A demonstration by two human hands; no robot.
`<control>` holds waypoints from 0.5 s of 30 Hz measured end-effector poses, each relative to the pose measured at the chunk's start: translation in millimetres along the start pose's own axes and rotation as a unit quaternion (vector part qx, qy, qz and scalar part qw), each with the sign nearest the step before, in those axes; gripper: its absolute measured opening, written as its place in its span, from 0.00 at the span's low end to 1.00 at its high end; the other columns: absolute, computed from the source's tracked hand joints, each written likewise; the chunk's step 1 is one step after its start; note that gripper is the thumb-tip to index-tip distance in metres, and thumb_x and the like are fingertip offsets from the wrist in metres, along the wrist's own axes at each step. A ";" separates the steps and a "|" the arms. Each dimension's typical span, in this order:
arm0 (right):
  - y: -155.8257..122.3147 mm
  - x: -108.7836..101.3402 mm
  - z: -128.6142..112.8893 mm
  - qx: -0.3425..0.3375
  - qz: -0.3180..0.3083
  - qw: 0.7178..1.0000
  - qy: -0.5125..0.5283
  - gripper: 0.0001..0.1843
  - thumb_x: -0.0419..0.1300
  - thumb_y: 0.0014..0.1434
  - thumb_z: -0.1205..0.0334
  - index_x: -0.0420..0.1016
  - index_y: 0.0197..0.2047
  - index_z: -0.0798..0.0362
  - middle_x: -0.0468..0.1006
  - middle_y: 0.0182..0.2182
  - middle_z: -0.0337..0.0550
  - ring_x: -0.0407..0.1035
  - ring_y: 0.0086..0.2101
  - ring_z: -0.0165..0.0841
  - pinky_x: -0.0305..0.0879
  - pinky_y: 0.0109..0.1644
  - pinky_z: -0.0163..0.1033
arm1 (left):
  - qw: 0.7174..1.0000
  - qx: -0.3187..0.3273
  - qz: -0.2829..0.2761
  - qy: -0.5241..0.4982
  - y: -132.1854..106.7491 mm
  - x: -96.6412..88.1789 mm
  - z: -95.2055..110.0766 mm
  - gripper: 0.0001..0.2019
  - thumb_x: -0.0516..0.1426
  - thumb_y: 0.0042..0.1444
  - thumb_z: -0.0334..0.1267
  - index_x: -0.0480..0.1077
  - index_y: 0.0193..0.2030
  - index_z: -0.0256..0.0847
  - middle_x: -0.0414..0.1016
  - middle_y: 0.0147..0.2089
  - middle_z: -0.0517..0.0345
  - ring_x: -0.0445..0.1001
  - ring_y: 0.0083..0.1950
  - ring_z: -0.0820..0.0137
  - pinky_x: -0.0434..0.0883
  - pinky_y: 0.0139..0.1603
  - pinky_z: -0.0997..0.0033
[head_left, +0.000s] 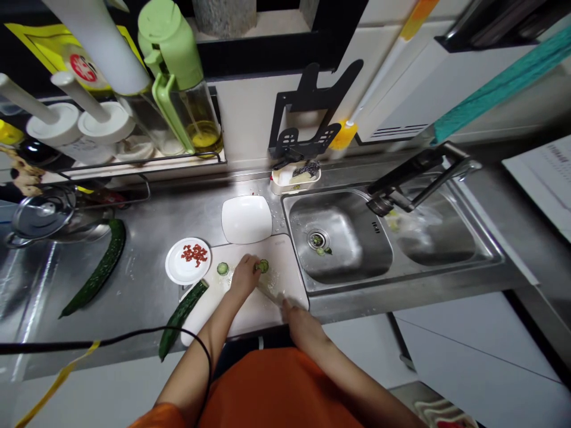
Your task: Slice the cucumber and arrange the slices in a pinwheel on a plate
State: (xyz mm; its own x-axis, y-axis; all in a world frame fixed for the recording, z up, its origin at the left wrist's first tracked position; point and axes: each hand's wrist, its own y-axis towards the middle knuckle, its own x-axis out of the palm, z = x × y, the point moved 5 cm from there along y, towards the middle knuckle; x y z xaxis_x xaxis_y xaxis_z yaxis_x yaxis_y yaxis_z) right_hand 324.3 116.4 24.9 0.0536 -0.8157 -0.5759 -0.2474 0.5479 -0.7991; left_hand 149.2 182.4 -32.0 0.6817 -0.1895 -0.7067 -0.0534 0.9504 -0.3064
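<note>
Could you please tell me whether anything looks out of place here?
Green scraps lie at the drain of the left sink basin; they look stray, being off the cutting board, and might slow draining.

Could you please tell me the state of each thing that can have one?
Left hand: closed on cucumber piece
Right hand: closed on knife
Longer cucumber: apparently whole
Shorter cucumber: seemingly cut at one end
Round plate: holds chopped red pieces
Oil bottle: lidded, partly filled
Left basin: green scraps at drain
Faucet: no running water visible
</note>
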 end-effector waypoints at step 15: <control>1.5 1.8 0.9 0.003 0.000 1.000 0.000 0.32 0.41 0.57 0.80 0.59 0.63 0.55 0.77 0.43 0.55 0.74 0.42 0.40 0.69 0.41 0.40 | 0.998 0.010 -0.052 0.034 8.1 -4.7 5.9 0.11 0.55 0.50 0.29 0.69 0.42 0.41 0.68 0.45 0.53 0.69 0.47 0.67 0.65 0.48 0.70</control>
State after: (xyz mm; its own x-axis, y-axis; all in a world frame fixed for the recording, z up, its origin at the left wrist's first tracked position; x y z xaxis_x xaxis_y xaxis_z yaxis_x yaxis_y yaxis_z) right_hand 324.9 115.9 22.5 0.0542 -0.8155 -0.5762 -0.2422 0.5491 -0.7999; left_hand 149.8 192.4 -27.4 0.6322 -0.3031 -0.7131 0.0302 0.9293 -0.3681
